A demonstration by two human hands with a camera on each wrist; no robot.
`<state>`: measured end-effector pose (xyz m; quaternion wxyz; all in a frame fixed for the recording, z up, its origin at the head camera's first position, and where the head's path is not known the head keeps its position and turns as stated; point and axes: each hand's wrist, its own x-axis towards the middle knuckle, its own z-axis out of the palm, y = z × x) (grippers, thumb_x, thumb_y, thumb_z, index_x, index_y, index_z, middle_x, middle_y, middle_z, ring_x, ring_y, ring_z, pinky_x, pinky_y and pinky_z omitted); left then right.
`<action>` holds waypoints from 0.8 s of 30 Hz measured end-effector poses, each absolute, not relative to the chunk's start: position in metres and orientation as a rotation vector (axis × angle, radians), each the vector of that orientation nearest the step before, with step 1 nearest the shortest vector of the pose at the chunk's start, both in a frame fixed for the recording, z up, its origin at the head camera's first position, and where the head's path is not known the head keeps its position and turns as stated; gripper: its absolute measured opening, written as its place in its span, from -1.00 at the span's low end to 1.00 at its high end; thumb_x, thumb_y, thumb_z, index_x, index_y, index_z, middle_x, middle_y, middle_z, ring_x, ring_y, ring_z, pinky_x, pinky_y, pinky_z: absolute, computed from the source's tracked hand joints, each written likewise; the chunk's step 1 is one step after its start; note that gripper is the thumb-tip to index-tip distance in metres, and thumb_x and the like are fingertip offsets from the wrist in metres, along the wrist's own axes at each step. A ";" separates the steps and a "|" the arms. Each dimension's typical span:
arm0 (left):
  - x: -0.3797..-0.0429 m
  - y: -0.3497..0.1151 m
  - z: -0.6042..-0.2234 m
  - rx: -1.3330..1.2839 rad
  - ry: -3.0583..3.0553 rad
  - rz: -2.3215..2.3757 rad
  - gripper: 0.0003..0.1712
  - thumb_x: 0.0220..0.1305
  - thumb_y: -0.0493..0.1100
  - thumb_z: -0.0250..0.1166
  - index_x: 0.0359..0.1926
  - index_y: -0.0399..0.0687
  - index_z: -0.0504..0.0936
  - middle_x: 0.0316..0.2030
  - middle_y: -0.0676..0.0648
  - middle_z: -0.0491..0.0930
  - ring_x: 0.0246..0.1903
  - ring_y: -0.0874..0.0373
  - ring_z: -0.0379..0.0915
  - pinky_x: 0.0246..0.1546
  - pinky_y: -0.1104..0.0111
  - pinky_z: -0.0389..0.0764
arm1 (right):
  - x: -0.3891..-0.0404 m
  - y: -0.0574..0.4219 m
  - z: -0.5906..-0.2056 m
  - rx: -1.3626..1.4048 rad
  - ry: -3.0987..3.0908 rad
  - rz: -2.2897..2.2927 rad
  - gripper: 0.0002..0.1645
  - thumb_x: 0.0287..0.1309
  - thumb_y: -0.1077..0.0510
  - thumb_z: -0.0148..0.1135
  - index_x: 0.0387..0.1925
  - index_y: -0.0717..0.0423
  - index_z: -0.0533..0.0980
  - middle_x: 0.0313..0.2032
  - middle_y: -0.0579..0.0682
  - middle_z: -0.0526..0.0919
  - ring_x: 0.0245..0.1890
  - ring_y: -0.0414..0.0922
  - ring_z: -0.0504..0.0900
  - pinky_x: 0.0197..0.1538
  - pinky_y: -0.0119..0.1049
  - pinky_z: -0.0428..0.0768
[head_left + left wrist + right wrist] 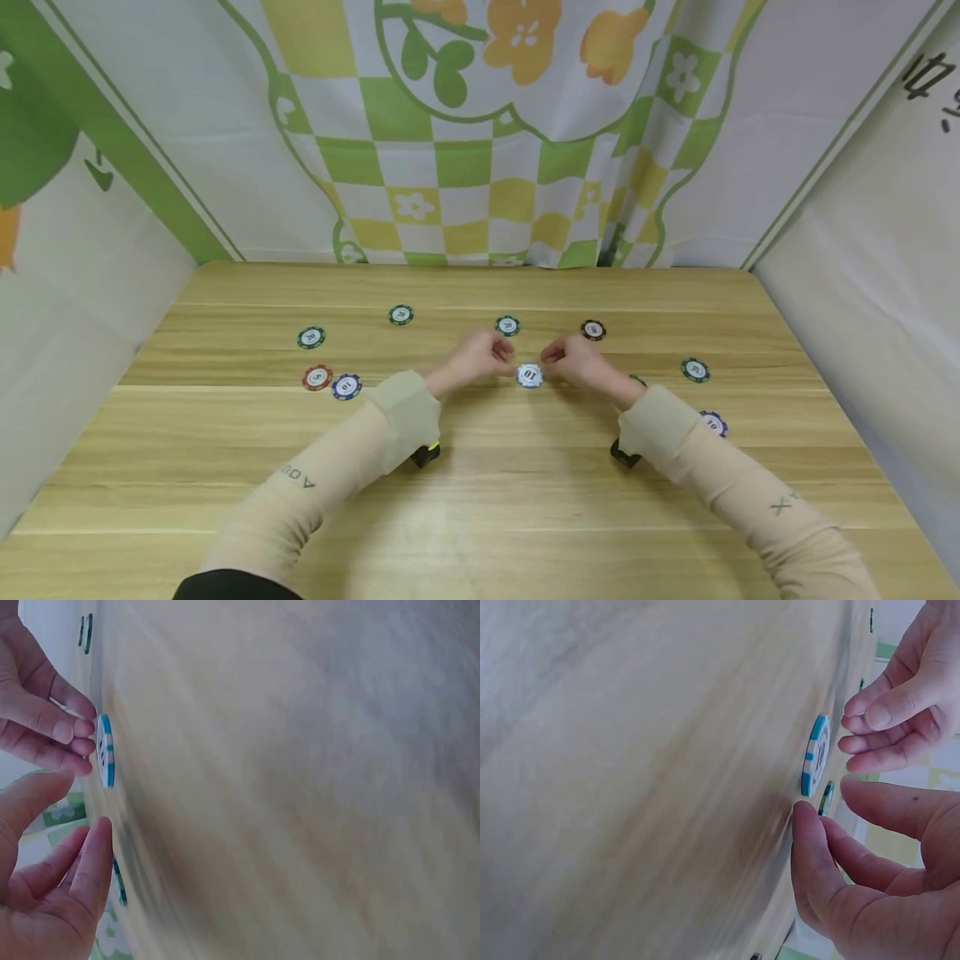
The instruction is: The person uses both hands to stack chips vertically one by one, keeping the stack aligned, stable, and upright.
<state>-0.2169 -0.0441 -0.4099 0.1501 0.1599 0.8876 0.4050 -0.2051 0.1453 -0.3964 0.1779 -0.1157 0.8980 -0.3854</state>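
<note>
A white and light blue poker chip marked 10 [529, 375] lies flat on the wooden table between the two hands. Just left of it is my left hand [480, 354], thumb and fingers loosely bent with a gap between them. On the other side, my right hand [581, 362] hovers in a similar pose, its fingertips near the chip's edge. Both wrist views show the hands facing each other with nothing between thumb and fingers. A green-edged chip marked 20 [507, 326] lies just beyond the left hand, and a black and orange chip [593, 330] beyond the right.
On the left of the wooden table [480, 517] lie green chips [311, 337], a red chip marked 5 [317, 377] and a blue chip [347, 387]. Toward the right are another green chip [695, 370] and a blue chip [712, 423] partly behind the sleeve. A patterned curtain [465, 167] hangs behind.
</note>
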 end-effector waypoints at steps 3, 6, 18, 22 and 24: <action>-0.215 -0.040 -0.413 0.453 2.531 1.184 -0.61 -0.11 -0.31 0.40 -0.19 -0.37 0.55 -0.31 -0.16 0.59 -0.31 0.09 0.51 -0.28 0.46 0.52 | -0.205 0.143 -0.398 -0.307 2.532 -1.102 -0.65 0.02 0.29 0.19 -0.14 0.46 0.48 -0.27 0.21 0.58 -0.27 -0.05 0.53 -0.21 -0.32 0.52; -0.214 -0.036 -0.414 0.457 2.525 1.199 -0.62 -0.11 -0.32 0.41 -0.20 -0.38 0.55 -0.31 -0.18 0.59 -0.30 0.08 0.51 -0.28 0.46 0.52 | -0.204 0.141 -0.398 -0.289 2.533 -1.097 -0.65 0.02 0.30 0.20 -0.14 0.45 0.48 -0.28 0.20 0.58 -0.29 -0.07 0.52 -0.25 -0.34 0.51; -0.210 -0.030 -0.418 0.517 2.539 1.198 -0.63 -0.17 -0.37 0.43 -0.25 -0.39 0.56 -0.36 -0.19 0.61 -0.35 0.09 0.54 -0.32 0.50 0.52 | -0.204 0.136 -0.400 -0.260 2.515 -1.086 -0.68 -0.04 0.35 0.20 -0.17 0.42 0.51 -0.30 0.18 0.59 -0.38 -0.12 0.52 -0.35 -0.41 0.51; -0.208 -0.030 -0.418 0.524 2.522 1.207 -0.61 -0.19 -0.39 0.44 -0.25 -0.39 0.55 -0.37 -0.18 0.59 -0.36 0.10 0.52 -0.33 0.50 0.52 | -0.203 0.135 -0.401 -0.270 2.532 -1.070 -0.69 -0.08 0.36 0.23 -0.20 0.41 0.53 -0.33 0.16 0.61 -0.41 -0.14 0.52 -0.36 -0.42 0.50; -0.207 -0.030 -0.418 0.542 2.526 1.187 -0.60 -0.21 -0.39 0.45 -0.25 -0.38 0.55 -0.38 -0.17 0.59 -0.37 0.11 0.52 -0.33 0.50 0.52 | -0.203 0.134 -0.401 -0.286 2.532 -1.062 -0.70 -0.09 0.35 0.25 -0.22 0.39 0.54 -0.34 0.14 0.62 -0.41 -0.15 0.52 -0.35 -0.42 0.49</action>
